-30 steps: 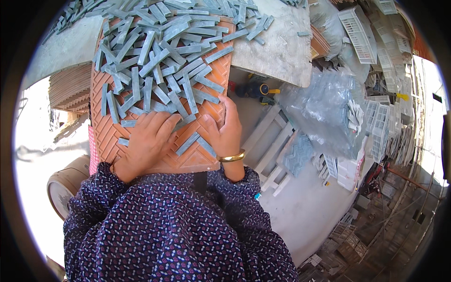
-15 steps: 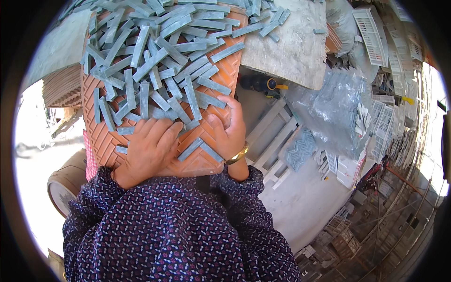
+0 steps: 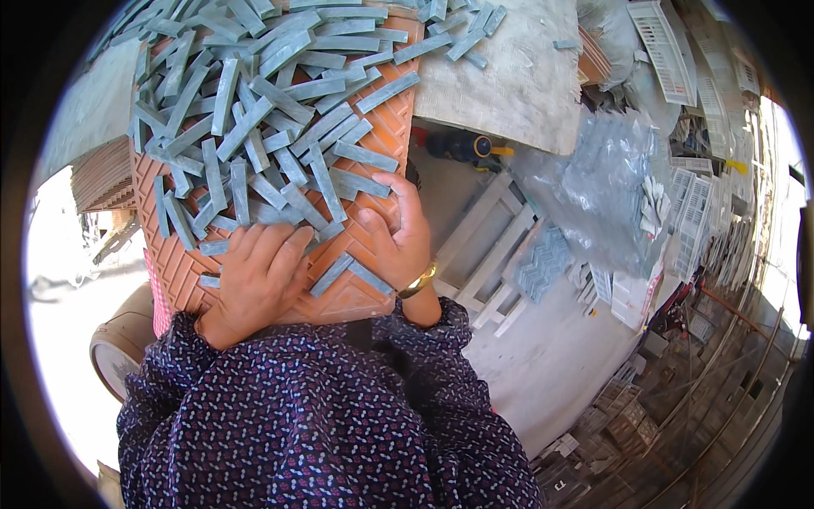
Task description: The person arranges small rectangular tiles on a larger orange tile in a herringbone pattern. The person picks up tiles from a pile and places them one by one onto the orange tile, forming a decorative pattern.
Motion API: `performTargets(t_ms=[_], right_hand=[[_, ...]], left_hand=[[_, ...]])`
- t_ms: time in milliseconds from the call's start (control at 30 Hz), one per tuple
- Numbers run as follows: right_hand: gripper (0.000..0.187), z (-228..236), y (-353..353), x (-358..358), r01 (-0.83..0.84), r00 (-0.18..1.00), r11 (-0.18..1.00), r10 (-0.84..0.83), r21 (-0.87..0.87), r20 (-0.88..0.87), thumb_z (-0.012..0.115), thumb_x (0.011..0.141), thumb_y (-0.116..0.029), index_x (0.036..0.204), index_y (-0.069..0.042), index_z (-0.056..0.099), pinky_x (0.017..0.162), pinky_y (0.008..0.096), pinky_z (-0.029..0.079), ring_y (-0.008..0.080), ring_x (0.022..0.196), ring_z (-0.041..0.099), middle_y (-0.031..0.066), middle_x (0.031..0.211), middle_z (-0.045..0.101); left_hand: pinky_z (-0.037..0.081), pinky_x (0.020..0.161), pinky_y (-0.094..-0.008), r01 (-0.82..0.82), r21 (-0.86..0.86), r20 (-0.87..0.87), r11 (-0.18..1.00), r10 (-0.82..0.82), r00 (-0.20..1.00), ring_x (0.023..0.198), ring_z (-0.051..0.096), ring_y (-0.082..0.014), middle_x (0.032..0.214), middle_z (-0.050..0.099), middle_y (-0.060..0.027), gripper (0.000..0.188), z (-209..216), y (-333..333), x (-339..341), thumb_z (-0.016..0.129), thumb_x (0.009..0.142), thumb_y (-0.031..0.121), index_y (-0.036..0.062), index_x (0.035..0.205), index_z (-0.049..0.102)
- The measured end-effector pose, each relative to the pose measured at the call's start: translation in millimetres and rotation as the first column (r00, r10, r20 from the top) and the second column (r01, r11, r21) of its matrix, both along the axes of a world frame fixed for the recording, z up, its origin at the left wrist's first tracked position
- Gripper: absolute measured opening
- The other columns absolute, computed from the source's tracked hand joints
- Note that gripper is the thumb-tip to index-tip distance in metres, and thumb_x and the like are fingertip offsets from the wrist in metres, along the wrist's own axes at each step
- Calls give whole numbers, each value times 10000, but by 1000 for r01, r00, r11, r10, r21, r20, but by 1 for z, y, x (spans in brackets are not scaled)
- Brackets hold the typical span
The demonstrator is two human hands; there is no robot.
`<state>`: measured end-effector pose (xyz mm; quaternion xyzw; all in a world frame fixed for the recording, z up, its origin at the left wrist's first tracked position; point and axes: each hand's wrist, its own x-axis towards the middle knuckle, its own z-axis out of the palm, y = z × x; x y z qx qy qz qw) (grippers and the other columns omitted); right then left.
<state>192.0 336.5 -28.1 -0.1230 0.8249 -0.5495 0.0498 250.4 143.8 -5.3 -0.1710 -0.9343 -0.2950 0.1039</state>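
Grey tile strips (image 3: 254,144) lie heaped on the orange grooved mould tray (image 3: 339,293). My left hand (image 3: 259,284) and right hand (image 3: 398,242) press flat, fingers spread, on the tray's near end, spreading strips into grooves.

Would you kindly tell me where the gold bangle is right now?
In the head view, the gold bangle sits on the right hand's wrist, at the orange tray's lower right corner.
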Motion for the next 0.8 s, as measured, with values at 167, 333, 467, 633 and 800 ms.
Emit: performTargets(t_ms=[167, 333, 467, 633, 800], right_hand=[[390, 2, 0, -1, 6, 1000, 1000, -5, 23, -19, 617, 795, -110, 1155, -34, 486, 758, 306, 452, 235, 859, 588, 142, 1007, 593], [391, 2, 1, -1, -8, 1000, 1000, 8, 9, 26, 619, 796, -122, 1153, -36, 486, 757, 319, 461, 268, 859, 599, 155, 1003, 601], [389, 1, 2, -1, -16, 997, 1000, 16, -2, 77, 611, 794, -113, 1155, -37, 486, 780, 332, 463, 294, 909, 601, 167, 1036, 599], [394, 1, 0, 1, -2, 999, 999, 5, -52, 54, 597, 789, -90, 1160, -29, 480, 810, 339, 457, 321, 950, 589, 166, 1069, 593], [403, -6, -1, 1, 4, 1000, 995, -7, -98, -21, 597, 793, -89, 1170, -28, 471, 838, 329, 447, 283, 985, 586, 152, 1091, 590]], left_hand=[[396, 663, -350, -2, -5, -6, 1000, 2, 1000, 771, 527, -225, 905, 538, -73, 412, 0, 1, -1, 652, 639, 57, 34, 1041, 562], [397, 665, -355, -11, -14, -1, 1000, 11, 1000, 769, 527, -238, 904, 538, -81, 405, 2, 2, -1, 653, 636, 55, 41, 1030, 560], [397, 677, -360, -35, -25, -15, 999, 34, 999, 773, 523, -250, 902, 536, -84, 401, 2, 5, 0, 650, 636, 56, 50, 1026, 559], [392, 701, -374, -49, -55, -7, 997, 49, 999, 801, 513, -267, 913, 532, -92, 415, 4, 6, 2, 652, 634, 59, 53, 1037, 552], [385, 714, -384, -50, -73, -12, 996, 49, 999, 820, 505, -279, 918, 530, -101, 434, 2, 7, 3, 656, 626, 56, 48, 1046, 546]])
